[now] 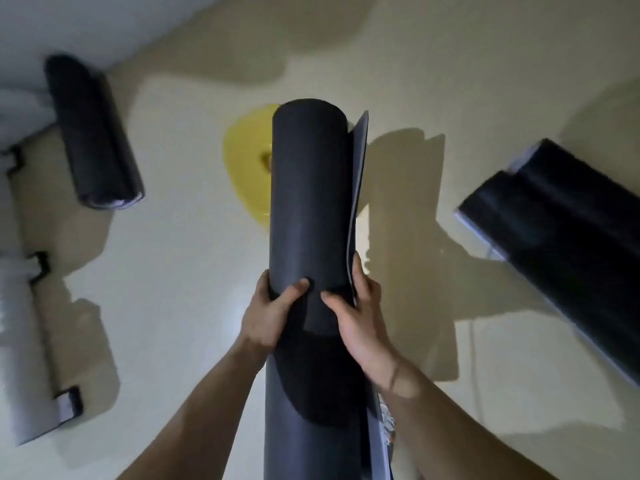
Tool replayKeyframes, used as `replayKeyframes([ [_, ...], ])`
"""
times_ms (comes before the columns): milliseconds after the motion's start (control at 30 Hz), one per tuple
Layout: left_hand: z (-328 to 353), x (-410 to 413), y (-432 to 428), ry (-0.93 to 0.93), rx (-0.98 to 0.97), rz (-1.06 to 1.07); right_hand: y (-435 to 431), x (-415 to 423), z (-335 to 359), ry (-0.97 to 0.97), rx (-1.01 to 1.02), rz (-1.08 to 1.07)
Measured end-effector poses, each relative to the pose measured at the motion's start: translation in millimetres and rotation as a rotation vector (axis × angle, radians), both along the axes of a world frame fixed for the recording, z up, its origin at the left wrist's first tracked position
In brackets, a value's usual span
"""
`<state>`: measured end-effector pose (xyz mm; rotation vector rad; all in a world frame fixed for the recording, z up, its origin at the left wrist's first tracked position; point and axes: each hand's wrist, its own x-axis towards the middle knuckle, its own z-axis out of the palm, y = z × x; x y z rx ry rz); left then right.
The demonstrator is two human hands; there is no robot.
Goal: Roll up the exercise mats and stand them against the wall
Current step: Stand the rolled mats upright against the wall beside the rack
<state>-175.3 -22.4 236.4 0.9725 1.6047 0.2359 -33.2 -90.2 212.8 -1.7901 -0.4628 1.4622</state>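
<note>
Pale floor, patched with shadow. Above it, mid-frame, dark grey mat rolled into a tube and pointing away, outer flap loose along the right edge. Clasped around it, thumbs on top: left hand and right hand. Far left, second mat, also rolled, near the white wall.

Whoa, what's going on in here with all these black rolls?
A person is tidying up exercise mats. The left hand and right hand grip a rolled mat from either side. Its outer flap hangs loose on the right, so the roll isn't tight. A second mat is rolled up by the wall, and a third mat lies on the floor at the right. A yellow thing shows behind the held roll.
</note>
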Motion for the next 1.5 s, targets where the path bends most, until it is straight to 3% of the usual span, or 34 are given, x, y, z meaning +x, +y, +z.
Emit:
replayKeyframes([
  [100,60.0,-59.2,12.8,-0.108,0.016,0.178,32.4,-42.0,57.3,-0.02,0.038,0.289],
  [300,157.4,-179.6,60.1,-0.261,0.139,0.307,124.5,-150.8,147.5,-0.207,0.06,0.587],
  [600,171.8,-300.6,198.4,-0.211,0.228,0.44,310.2,-281.4,179.5,-0.355,0.056,0.74],
  [933,84.6,-334.8,411.4,-0.253,0.247,0.475,523.0,-319.5,73.0,-0.205,0.077,0.536],
  [1133,6.5,-354.1,529.7,-0.41,0.075,0.6,645.4,-338.0,6.5,-0.239,0.027,0.495],
  [1267,-42.0,-366.2,606.0,-0.407,0.033,0.593,721.3,-350.4,-30.6,-0.314,-0.026,0.475],
  [1500,-138.2,-398.7,723.3,-0.32,0.066,0.495,828.5,-381.5,-142.4,-0.217,-0.068,0.392],
])
